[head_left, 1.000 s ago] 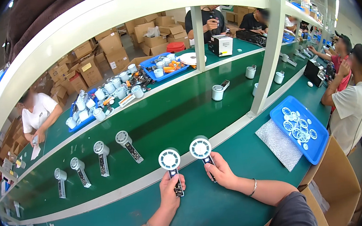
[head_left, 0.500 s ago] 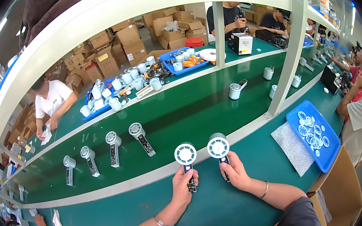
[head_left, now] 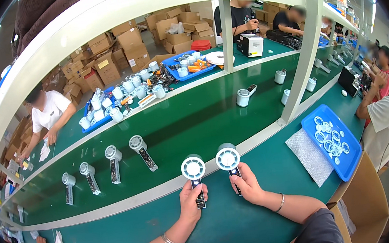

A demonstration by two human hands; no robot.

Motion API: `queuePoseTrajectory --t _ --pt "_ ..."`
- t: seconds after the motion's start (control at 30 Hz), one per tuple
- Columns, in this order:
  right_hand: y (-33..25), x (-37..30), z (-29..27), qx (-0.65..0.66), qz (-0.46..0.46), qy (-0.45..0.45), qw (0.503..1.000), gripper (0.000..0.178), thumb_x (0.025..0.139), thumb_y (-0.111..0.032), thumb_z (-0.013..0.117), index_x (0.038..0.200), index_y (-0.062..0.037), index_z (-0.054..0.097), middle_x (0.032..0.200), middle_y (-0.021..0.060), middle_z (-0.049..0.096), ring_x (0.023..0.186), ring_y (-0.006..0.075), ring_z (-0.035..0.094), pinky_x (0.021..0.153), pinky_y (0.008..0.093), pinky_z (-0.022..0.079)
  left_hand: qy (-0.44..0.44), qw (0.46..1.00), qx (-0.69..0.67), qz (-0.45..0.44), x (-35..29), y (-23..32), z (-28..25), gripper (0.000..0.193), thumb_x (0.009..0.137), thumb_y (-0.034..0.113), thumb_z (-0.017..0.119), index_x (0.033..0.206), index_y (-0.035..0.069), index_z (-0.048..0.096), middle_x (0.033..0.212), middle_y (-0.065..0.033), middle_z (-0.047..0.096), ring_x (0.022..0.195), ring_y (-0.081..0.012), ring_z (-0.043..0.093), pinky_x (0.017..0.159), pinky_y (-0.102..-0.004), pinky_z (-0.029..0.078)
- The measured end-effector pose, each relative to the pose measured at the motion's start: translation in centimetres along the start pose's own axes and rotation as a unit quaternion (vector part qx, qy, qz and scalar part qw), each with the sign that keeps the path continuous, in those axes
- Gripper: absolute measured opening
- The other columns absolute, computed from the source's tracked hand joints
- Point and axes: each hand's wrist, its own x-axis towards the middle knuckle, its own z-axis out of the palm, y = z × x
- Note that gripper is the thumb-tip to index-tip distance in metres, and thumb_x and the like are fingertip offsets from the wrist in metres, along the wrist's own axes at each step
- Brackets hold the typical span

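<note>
White plastic fan-like unit (head_left: 193, 168) with a round vented head is lower centre of frame, left hand (head_left: 192, 201) wrapped snugly, fingers closed round its handle (head_left: 200, 200). Right hand (head_left: 247, 185) has fingers curled tight on a matching white round-headed unit (head_left: 228, 159) just beside it. Clear bubble-wrap sheet (head_left: 308, 157) and a blue plastic tray (head_left: 347, 167) of white rings (head_left: 331, 146) are to the right. Further back, similar white-headed units (head_left: 112, 153) dot the glossy green belt (head_left: 190, 122), then brown cardboard boxes (head_left: 135, 47) pile up, upper left.

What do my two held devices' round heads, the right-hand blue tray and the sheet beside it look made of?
Left head and right head: probably white plastic, satin, moulded-looking slots. Blue tray: likely smooth plastic, evenly coloured. Sheet: apparently translucent bubble wrap, silvery and dimpled.
</note>
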Motion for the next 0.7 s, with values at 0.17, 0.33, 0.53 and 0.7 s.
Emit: queuePoseTrajectory --t 0.17,0.33,0.53,0.7 --pt "0.0 0.1 0.0 0.001 -0.003 0.008 1.0 0.031 0.091 -0.009 0.043 0.118 0.0007 0.034 0.081 0.0062 0.048 0.056 0.0092 0.046 0.047 0.0219 0.041 0.005 1.0 0.021 -0.003 0.2 -0.3 -0.3 0.036 0.086 0.018 0.055 0.115 -0.001 0.048 0.076 -0.0063 0.056 0.062 -0.0113 0.051 0.055 -0.0238 0.043" --pt "-0.3 0.1 0.0 0.006 0.005 0.007 1.0 0.031 0.091 -0.01 0.043 0.119 0.0007 0.034 0.081 0.006 0.048 0.054 0.0089 0.046 0.046 0.0219 0.04 0.001 1.0 0.025 0.001 0.1 -0.2 -0.2 0.037 0.086 0.019 0.055 0.116 -0.002 0.048 0.076 -0.0062 0.056 0.062 -0.0111 0.051 0.055 -0.0238 0.043" --pt "-0.3 0.2 0.4 0.004 0.005 0.005 1.0 0.031 0.091 -0.01 0.042 0.119 0.0012 0.034 0.081 0.0058 0.048 0.055 0.009 0.046 0.046 0.0219 0.04 0.008 1.0 0.03 0.002 0.0 -0.2 -0.6 0.036 0.086 0.019 0.055 0.116 -0.001 0.049 0.075 -0.0063 0.055 0.062 -0.0108 0.051 0.054 -0.0238 0.043" --pt "-0.6 -0.4 -0.1 0.048 0.063 0.032 0.996 0.031 0.091 -0.011 0.046 0.12 -0.0059 0.036 0.079 0.0022 0.048 0.057 0.0077 0.045 0.049 0.022 0.04 0.011 1.0 0.023 -0.015 0.2 0.1 0.7 0.018 0.085 0.015 0.057 0.096 0.003 0.051 0.075 -0.0049 0.055 0.059 -0.0095 0.049 0.051 -0.0221 0.039"
